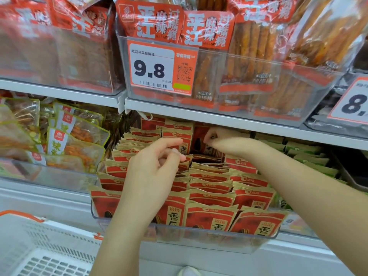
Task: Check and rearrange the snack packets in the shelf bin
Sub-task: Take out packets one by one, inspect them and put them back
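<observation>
While both hands reach into the clear plastic bin [219, 239] on the lower shelf, the red and tan snack packets [211, 196] stand in it upright in several rows, front to back, packed close together. The left hand [153, 166] hovers over the left and middle rows, its fingers loosely curled, the index finger stretched forward and the thumb tip touching the top edge of a packet near the middle; whether it really pinches that packet cannot be told. The right hand [216, 138] is farther back, just under the edge of the upper shelf [229, 118], with its fingers curled at the top of a taller red packet [199, 134] at the rear of the bin; it seems to pinch that packet's upper edge, though the grip is partly hidden. Between the hands a dark gap shows in the middle row. Left of the bin lie green-edged packets [65, 136]; right of it stand green packets [306, 156]. Above, another clear bin holds long red packets behind a price tag [153, 68] reading 9.8. A white basket [39, 246] with an orange rim sits at lower left.
</observation>
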Available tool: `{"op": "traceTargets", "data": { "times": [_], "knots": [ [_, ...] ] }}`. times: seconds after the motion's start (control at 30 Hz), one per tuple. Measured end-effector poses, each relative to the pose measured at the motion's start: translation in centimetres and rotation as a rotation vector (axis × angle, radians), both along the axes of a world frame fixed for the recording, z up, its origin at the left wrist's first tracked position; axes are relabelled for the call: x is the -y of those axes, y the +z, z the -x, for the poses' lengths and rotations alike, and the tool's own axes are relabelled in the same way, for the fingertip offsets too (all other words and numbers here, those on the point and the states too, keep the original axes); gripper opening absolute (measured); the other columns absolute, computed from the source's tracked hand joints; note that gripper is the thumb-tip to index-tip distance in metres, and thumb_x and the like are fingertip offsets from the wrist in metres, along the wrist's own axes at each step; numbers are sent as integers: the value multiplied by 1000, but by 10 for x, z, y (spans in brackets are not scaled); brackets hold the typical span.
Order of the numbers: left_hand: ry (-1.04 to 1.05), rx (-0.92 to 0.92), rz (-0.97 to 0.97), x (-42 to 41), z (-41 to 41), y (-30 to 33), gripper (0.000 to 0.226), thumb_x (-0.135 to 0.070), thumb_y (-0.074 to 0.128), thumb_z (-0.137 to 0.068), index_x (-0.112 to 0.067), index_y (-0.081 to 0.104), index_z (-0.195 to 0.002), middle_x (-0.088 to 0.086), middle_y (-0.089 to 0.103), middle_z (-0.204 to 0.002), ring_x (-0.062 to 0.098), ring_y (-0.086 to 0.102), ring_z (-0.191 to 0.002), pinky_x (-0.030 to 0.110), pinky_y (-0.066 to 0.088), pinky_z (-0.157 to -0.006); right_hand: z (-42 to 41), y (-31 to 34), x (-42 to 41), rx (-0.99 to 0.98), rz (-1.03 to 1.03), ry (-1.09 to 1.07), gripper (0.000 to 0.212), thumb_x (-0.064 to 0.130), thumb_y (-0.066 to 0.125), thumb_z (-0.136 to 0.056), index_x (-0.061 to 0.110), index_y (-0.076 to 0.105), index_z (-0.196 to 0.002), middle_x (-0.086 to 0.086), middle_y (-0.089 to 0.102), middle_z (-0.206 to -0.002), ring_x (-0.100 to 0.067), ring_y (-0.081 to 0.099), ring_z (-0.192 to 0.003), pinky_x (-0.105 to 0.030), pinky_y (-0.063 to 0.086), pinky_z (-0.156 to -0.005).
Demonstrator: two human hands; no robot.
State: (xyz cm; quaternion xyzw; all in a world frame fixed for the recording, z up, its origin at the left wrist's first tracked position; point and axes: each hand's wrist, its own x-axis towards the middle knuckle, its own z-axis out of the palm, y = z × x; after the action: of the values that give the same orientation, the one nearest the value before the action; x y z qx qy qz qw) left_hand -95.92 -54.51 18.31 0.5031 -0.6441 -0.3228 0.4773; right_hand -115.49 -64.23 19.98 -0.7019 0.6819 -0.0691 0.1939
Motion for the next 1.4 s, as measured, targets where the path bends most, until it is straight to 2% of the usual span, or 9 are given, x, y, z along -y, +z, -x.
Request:
{"op": "traceTargets", "data": {
  "times": [0.2,0.3,0.6,0.8,0.87,0.93,1.0,1.2,1.4],
  "knots": [
    [-13,-69,6,2,-3,4,24,-21,51,-98,-38,65,-110,-26,71,-85,0,66,-77,11,49,-64,8,4,-8,64,-92,75,39,42,61,-90,25,58,-125,3,49,-140,-15,48,-121,-22,33,-89],
    [-14,-114,16,2,-1,4,25,-19,52,-98,-35,67,-109,-24,72,-84,-5,66,-77,7,47,-66,8,11,-19,-30,-187,179,43,32,59,-92,26,54,-134,5,41,-148,-13,38,-134,-18,27,-93],
    [-8,-116,16,0,-2,5,26,-18,52,-98,-39,65,-104,-24,72,-84,-4,66,-77,11,48,-67,5,-4,-14,-287,-70,197,39,24,36,-99,14,58,-130,-5,57,-135,-23,55,-116,-32,46,-96],
    [-6,-142,12,0,-2,3,25,-17,52,-98,-36,67,-105,-23,72,-83,-4,66,-76,9,48,-65,1,-8,-12,-293,-140,243,47,37,44,-97,17,50,-138,-1,53,-139,-20,52,-122,-31,43,-101],
    [-7,-136,12,-1,-3,3,25,-18,52,-98,-36,67,-105,-23,72,-83,-4,66,-75,9,48,-66,-2,-5,-9,-275,-151,250,44,32,47,-94,16,53,-135,-1,62,-122,-17,58,-105,-26,47,-83],
    [-2,-130,14,0,-4,4,25,-18,52,-98,-37,66,-105,-22,72,-83,-3,66,-75,9,48,-66,-4,-8,-6,-275,-146,244,32,27,47,-94,8,66,-111,0,57,-77,-16,50,-66,-25,37,-55],
    [1,-129,13,1,-6,4,25,-18,52,-98,-39,65,-103,-21,73,-83,-2,66,-75,9,48,-66,-3,-10,-5,-392,-41,221,25,24,45,-95,8,61,-84,1,47,-65,-15,43,-56,-26,31,-49],
    [5,-121,5,0,-8,3,24,-20,51,-99,-40,64,-103,-23,72,-84,-3,66,-76,10,48,-66,4,-6,-25,-552,213,249,32,14,38,-99,17,41,-67,2,45,-67,-17,50,-63,-31,40,-56],
    [18,-118,-5,-3,-8,4,24,-20,51,-99,-40,64,-104,-23,72,-85,-3,66,-77,19,47,-71,-3,29,-76,-605,436,292,30,23,34,-102,17,63,-105,-2,69,-88,-25,66,-83,-35,52,-67]
  ]
}}
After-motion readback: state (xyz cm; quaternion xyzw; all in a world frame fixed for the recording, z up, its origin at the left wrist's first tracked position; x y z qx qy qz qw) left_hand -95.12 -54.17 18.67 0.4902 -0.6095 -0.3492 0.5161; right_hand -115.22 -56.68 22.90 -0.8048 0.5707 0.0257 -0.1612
